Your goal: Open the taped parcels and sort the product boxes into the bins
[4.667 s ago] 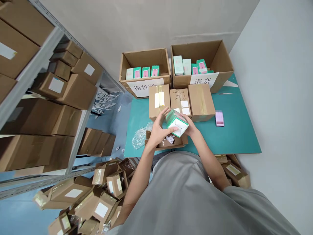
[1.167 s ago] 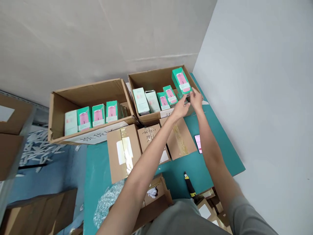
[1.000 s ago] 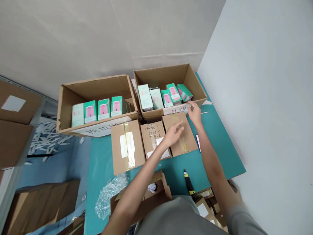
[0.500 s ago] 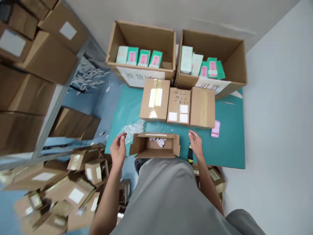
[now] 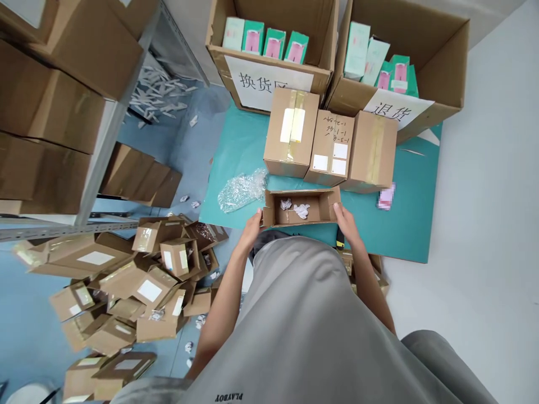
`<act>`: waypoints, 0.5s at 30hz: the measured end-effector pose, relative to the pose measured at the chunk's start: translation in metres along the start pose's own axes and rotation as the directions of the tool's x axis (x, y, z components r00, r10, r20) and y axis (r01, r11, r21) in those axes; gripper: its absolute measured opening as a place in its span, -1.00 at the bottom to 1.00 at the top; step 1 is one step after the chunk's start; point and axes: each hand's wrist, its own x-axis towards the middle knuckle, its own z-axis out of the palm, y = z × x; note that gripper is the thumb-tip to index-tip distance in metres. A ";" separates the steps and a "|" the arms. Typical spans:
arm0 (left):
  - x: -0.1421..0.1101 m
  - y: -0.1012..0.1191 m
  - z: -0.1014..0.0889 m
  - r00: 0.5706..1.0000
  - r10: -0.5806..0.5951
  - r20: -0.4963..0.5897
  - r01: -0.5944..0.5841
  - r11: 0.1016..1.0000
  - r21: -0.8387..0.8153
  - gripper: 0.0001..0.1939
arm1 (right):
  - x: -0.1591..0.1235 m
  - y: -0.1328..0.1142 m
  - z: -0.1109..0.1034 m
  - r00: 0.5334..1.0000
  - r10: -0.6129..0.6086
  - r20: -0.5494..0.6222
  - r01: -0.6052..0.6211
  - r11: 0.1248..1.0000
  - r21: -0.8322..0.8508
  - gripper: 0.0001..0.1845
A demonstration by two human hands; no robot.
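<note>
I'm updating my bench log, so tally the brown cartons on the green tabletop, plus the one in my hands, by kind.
Large open cartons with signs: 2
Closed cartons: 3
Small open carton, held: 1
Total: 6

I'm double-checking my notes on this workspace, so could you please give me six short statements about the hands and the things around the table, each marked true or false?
1. The left hand and right hand hold opposite ends of the open box. True.
2. Nothing lies inside the open box. False: crumpled paper lies in it.
3. Clear plastic wrap lies on the green table. True.
4. The left hand holds the plastic wrap. False: it holds the open box.
5. Three closed cartons stand side by side beyond the open box. True.
6. Handwriting shows on all three cartons. False: it shows only on the middle one.
</note>
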 end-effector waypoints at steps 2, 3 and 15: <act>0.011 0.005 -0.011 0.991 0.080 -0.110 -0.063 0.986 0.156 -0.24 | 0.004 -0.001 -0.007 0.998 -0.031 -0.049 0.030 0.999 -0.022 0.00; 0.019 0.009 -0.019 0.969 0.138 -0.206 -0.078 0.958 0.276 -0.25 | 0.005 -0.002 -0.009 0.995 -0.055 -0.086 0.052 0.998 -0.035 0.01; 0.148 0.044 -0.017 0.931 -0.032 -0.363 0.278 0.706 0.651 0.07 | -0.012 -0.062 -0.001 0.915 -0.306 -0.263 0.227 0.929 -0.292 -0.21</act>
